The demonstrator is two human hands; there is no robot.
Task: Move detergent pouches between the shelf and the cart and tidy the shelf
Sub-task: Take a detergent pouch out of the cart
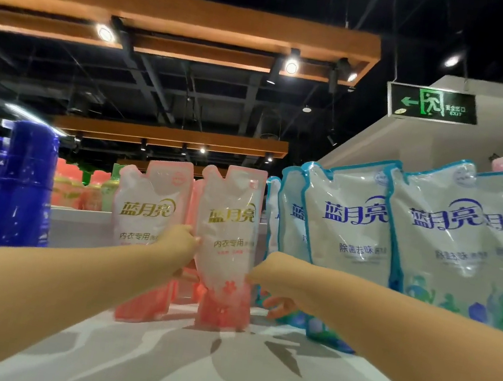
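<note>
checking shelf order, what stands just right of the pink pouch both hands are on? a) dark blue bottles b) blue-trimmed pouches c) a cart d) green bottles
b: the blue-trimmed pouches stand directly right of the front pink pouch gripped by the left hand and right hand.

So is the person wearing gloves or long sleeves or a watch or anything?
No. Both hands are bare: the left hand and the right hand show no gloves or rings. The forearms are uncovered all the way to the bottom of the picture, so no sleeve, watch or bracelet is in view. Anything worn higher up the arms is out of the frame.
</note>
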